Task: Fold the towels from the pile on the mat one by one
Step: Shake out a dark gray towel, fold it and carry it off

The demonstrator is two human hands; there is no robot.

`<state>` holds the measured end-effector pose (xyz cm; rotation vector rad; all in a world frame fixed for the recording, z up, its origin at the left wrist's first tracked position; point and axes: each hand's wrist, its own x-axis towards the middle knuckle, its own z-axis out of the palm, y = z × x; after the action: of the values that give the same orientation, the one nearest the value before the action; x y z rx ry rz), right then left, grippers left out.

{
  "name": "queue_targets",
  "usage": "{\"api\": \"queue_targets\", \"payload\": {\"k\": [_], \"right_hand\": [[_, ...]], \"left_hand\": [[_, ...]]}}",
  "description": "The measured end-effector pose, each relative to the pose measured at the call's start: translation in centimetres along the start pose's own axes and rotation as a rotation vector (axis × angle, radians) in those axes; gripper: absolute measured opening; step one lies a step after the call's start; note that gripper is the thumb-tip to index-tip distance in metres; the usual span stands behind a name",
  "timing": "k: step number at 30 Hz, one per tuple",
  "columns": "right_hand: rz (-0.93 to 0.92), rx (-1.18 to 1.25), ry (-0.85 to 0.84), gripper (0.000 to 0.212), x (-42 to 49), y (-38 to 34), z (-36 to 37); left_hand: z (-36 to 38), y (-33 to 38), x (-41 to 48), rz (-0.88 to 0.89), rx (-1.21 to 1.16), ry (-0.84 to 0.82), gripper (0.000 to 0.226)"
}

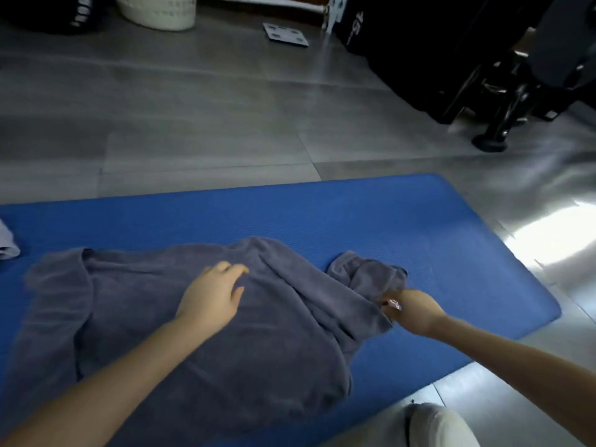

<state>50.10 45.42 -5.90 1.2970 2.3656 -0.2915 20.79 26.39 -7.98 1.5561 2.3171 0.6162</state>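
Note:
A large grey-purple towel (154,321) lies spread and rumpled on the blue mat (387,221). My left hand (213,296) rests flat on the towel's middle, fingers apart. My right hand (412,309) pinches the towel's bunched right end, where the cloth is crumpled into a small heap. At the mat's far left edge a bit of a pale towel (6,243) shows, mostly out of frame.
Grey tiled floor (193,108) surrounds the mat. A white laundry basket (158,11) and a flat scale (285,34) sit far back. Black equipment with a stand (493,124) fills the upper right. My knee in pale trousers (432,427) is at the bottom right.

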Motion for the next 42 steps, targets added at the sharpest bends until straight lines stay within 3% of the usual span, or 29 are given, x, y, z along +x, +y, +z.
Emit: {"api": "queue_targets", "payload": {"k": [6,10,13,16,17,19,21,24,28,30,32,35,38,40,42], "right_hand": [[-0.311,-0.115,0.172,0.039,3.0,8.1,4.9],[-0.486,0.024,0.373,0.020,4.8,9.6,7.2],[-0.469,0.400,0.470,0.017,5.2,9.0,5.7],[-0.442,0.728,0.440,0.014,4.5,8.9,2.0],[-0.427,0.811,0.390,0.009,4.3,9.0,0.8],[-0.412,0.943,0.318,0.008,4.4,9.3,-0.6],[-0.387,0.949,0.321,0.016,5.3,9.8,-0.9],[-0.365,0.784,0.321,0.030,7.1,11.0,0.1],[-0.319,0.555,0.319,0.014,8.6,12.6,1.7],[-0.274,0.680,0.338,0.006,8.5,12.9,1.8],[-0.236,0.887,0.279,0.013,8.1,13.0,0.7],[-0.300,1.208,0.063,0.017,6.2,14.7,-3.3],[-0.387,1.370,-0.147,0.041,4.5,18.0,-7.3],[-0.261,1.435,-0.169,0.028,5.6,19.5,-8.5],[0.015,1.507,-0.038,0.011,8.0,20.0,-8.0]], "left_hand": [[1.2,5.8,3.7,0.325,0.071,-0.068,0.014],[3.2,9.5,6.3,0.529,0.255,-0.253,0.029],[5.3,12.9,8.6,0.452,0.161,-0.362,0.031],[7.2,16.6,11.0,0.328,0.065,-0.441,0.066],[7.7,17.8,11.6,0.291,0.018,-0.468,0.065],[8.1,19.5,12.2,0.188,-0.070,-0.485,0.040],[7.7,20.1,12.7,0.144,-0.054,-0.403,0.017],[6.1,19.6,13.4,0.110,0.043,-0.267,0.010],[4.2,18.2,13.8,0.056,0.125,-0.134,0.011],[3.8,17.7,13.7,0.007,0.133,-0.126,0.007],[3.7,17.5,13.4,-0.004,0.147,-0.128,0.006],[3.5,18.1,13.7,-0.022,0.114,-0.122,0.003],[3.6,19.7,15.8,-0.035,0.008,-0.173,0.014],[5.1,20.9,17.9,-0.015,-0.016,-0.186,0.012],[7.6,21.8,19.9,0.003,0.030,-0.142,0.004]]}}
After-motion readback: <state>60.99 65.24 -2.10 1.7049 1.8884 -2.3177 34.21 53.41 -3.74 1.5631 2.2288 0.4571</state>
